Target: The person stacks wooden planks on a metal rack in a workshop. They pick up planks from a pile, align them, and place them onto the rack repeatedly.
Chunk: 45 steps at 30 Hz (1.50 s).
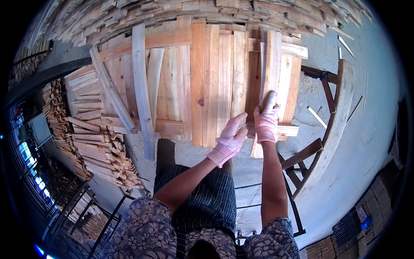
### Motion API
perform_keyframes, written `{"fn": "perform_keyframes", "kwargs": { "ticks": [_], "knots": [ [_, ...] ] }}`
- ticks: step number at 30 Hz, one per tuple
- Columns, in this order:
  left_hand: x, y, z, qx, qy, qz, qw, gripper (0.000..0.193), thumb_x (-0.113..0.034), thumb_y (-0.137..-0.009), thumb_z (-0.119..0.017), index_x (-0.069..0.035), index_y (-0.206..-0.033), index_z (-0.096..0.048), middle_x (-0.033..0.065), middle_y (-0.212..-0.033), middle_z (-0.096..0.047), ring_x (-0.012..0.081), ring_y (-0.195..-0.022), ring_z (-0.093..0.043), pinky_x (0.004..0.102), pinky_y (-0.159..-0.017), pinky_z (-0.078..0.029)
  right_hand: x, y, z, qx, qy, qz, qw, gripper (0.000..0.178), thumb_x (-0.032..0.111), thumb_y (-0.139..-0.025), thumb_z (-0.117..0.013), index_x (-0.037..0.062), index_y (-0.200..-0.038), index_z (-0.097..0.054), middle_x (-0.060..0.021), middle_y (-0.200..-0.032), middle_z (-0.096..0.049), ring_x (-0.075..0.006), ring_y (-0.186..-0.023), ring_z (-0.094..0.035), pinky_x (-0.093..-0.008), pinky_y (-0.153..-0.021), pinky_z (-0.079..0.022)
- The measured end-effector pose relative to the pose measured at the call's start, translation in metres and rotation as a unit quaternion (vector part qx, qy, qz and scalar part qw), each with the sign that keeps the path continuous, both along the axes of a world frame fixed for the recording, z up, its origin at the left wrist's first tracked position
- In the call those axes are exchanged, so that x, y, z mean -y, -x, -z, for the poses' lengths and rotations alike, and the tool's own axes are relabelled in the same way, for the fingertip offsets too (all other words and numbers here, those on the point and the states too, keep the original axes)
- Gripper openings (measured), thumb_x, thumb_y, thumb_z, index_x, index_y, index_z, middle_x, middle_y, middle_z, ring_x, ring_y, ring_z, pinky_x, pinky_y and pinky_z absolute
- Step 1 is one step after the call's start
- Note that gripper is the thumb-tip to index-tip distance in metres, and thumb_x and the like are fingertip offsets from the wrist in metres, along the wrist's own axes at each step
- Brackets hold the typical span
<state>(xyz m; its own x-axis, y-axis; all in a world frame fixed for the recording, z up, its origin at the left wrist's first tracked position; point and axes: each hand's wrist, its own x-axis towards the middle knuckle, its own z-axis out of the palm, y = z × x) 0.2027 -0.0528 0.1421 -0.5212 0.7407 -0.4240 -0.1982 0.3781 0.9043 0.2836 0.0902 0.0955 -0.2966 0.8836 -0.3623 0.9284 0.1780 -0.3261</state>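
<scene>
Both my hands wear pale pink-white work gloves with ribbed cuffs. My right hand point(266, 118) lies on a narrow wooden plank point(272, 60) near the right end of a row of boards, its thumb and fingers about the plank's edges. Just left of it is my left hand point(232, 136), fingers stretched and apart, holding nothing, over the near ends of the boards. The row of boards point(211, 77) rests side by side across crosswise battens point(166, 39). Several loose narrow strips point(143, 90) lie slanted on its left part.
A large stack of rough planks point(181, 15) runs along the far side. At left stand piles of short wood pieces point(101, 151). On the right, a curved-looking wooden beam point(340, 99) with legs stands on the grey floor point(362, 125), with thin offcuts point(318, 117) about it.
</scene>
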Motion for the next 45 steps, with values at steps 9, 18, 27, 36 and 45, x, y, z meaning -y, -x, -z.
{"fn": "perform_keyframes", "kwargs": {
  "ticks": [9,18,27,36,45],
  "knots": [
    [0.179,0.265,-0.075,-0.328,0.231,-0.179,0.898,0.043,-0.014,-0.097,-0.061,-0.004,-0.138,-0.053,0.0173,-0.130,-0.057,0.0280,-0.117,-0.057,0.0387,-0.100,-0.047,-0.060,-0.070,-0.014,-0.052,-0.020,0.003,0.998,0.088,0.016,-0.089,-0.071,0.0268,-0.162,-0.023,-0.0240,-0.138,-0.052,-0.0408,-0.125,-0.054,-0.0479,-0.105,-0.045],
    [0.112,0.302,-0.022,-0.290,0.427,-0.027,0.856,0.089,-0.047,-0.088,-0.065,-0.016,-0.159,-0.020,0.0262,-0.142,-0.046,0.0437,-0.128,-0.052,0.0507,-0.105,-0.045,-0.089,-0.078,0.032,-0.071,0.048,0.022,0.996,0.073,0.037,-0.102,-0.055,0.0254,-0.163,-0.016,-0.0219,-0.159,-0.032,-0.0363,-0.145,-0.035,-0.0444,-0.117,-0.031],
    [0.159,0.227,-0.010,-0.421,0.484,0.002,0.767,0.089,-0.042,-0.088,-0.070,-0.019,-0.159,-0.022,0.0230,-0.121,-0.056,0.0417,-0.107,-0.060,0.0535,-0.093,-0.048,-0.008,-0.001,0.046,-0.086,-0.009,-0.031,0.996,0.075,0.044,-0.097,-0.063,0.0248,-0.160,-0.028,-0.0282,-0.141,-0.041,-0.0418,-0.129,-0.050,-0.0411,-0.107,-0.041],
    [0.133,0.162,-0.044,-0.213,0.102,-0.010,0.972,0.084,-0.027,-0.095,-0.071,-0.012,-0.160,-0.020,0.0198,-0.144,-0.049,0.0292,-0.116,-0.058,0.0460,-0.105,-0.046,-0.029,0.019,-0.017,0.058,0.106,-0.074,0.990,0.084,0.054,-0.097,-0.058,0.0223,-0.162,-0.016,-0.0271,-0.142,-0.038,-0.0474,-0.133,-0.044,-0.0484,-0.110,-0.040],
    [0.013,0.028,-0.043,-0.051,-0.049,0.155,0.985,0.081,-0.043,-0.097,-0.065,-0.009,-0.159,-0.024,0.0259,-0.132,-0.053,0.0377,-0.121,-0.058,0.0446,-0.099,-0.050,0.010,0.035,-0.100,-0.440,0.338,0.192,0.809,0.091,0.013,-0.096,-0.066,0.0162,-0.164,-0.005,-0.0084,-0.112,-0.062,-0.0131,-0.092,-0.060,-0.0270,-0.082,-0.053]
  ]
}}
